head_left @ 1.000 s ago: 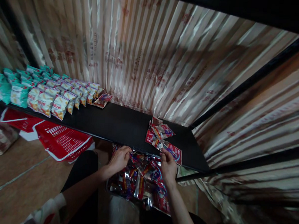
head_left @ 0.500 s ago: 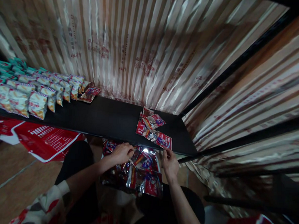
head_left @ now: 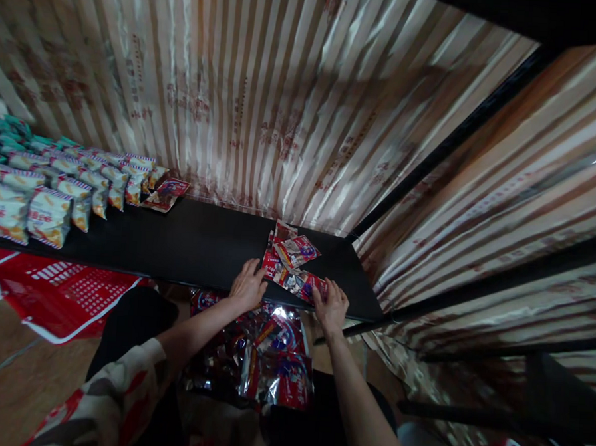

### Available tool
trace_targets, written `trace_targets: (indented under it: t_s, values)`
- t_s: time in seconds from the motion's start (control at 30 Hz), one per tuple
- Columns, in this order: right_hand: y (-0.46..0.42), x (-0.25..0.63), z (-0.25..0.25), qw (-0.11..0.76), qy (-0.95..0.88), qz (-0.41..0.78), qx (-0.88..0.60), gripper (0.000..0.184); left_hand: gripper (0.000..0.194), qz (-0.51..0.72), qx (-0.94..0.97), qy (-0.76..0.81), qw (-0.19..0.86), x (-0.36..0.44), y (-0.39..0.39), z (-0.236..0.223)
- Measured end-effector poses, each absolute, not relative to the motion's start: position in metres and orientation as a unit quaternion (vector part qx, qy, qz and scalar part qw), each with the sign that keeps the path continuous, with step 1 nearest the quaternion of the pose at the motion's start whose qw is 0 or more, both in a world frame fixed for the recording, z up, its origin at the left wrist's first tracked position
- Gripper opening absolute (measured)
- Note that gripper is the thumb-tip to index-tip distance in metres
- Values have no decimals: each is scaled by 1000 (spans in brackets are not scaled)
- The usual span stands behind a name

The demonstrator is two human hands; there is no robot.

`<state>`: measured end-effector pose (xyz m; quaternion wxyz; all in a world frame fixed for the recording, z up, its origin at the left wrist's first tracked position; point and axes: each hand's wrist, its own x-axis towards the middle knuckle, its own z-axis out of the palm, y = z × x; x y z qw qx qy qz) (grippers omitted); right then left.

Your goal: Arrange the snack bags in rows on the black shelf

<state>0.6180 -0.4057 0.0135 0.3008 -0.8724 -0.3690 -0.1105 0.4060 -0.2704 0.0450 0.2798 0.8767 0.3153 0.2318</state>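
On the black shelf [head_left: 191, 244], the left hand [head_left: 247, 287] has moved up to the front edge.
Many red packets [head_left: 280, 375] remain heaped below; a few packets [head_left: 297, 251] already lie near its right end. Left hand lies slightly spread; right hand [head_left: 332, 306] covers the front packet's [head_left: 295, 284] end, pinching unclear.

Snack bags [head_left: 49, 216] occupy the left end of the shelf [head_left: 191, 244], a single packet [head_left: 170, 192] just to their right near the rear edge, a curtain [head_left: 254, 101] behind. Overlapping packets [head_left: 297, 251] lie toward the right end, the nearest between the left hand [head_left: 247, 285] and right hand [head_left: 331, 306]. Below the front edge, baskets [head_left: 67, 297] sit at left, further packets [head_left: 277, 378] at centre.
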Motion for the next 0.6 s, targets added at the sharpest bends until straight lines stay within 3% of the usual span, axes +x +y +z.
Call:
trace_targets:
  t_s: [0.1,0.23,0.6]
  values:
    - [-390,631,10,271,-338,-59,-899,62,41,244,866,301,316,428,-266,39]
    - [-379,632,6,226,-331,-18,-916,55,35,207,868,310,328,444,-260,30]
    - [-361,580,19,170,-390,-41,-904,57,27,230,844,347,337,411,-249,22]
